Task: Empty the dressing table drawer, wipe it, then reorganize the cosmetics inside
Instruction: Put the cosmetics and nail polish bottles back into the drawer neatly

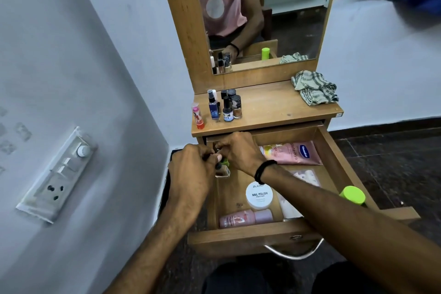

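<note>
- Clock is read on the drawer [238, 236], with 12 pointing away from the person. It is open, handle [293, 252] at 6.
- Near end: a pink bottle [245, 218] lies flat at 7, long axis 9-to-3.
- A white "NAIL POLISH" jar [259, 194] sits just beyond it, with pale sachets [290, 207] beside the jar at 3.
- A green-capped bottle [352, 195] is at the right wall, 4. I cannot tell whether it is inside or on the rim.
- Both hands meet in the 10–11 corner.
- The left hand [191, 172] has its fingers curled round the small bottles [223, 169].
- The right hand [239, 150] has its fingers curled down onto the same bunch, pinching at its top. Bottle count is hidden by the hands.
- Key geometry: the bunch sits between the hands, left hand at its 9, right hand at its 1. The visible clear bottle is tilted, cap toward 10, base toward 4.
- A pink Vaseline tube [296, 153] lies flat at the back, at 1, just beside the right wrist. The right hand is the nearer one for it.
- On the worktop [274, 107], an upright group of bottles [225, 107] stands at 12 from the hands, just past the drawer's back.
- Judgement: emptying is about half done, and the bunch likely goes up and away to 12 to join that group. The risk is a bottle slipping out of a multi-item grip.
- A checked cloth [315, 90] is bunched at the worktop's 2, well apart from the hands. Wipe not yet begun, I judge.
</note>
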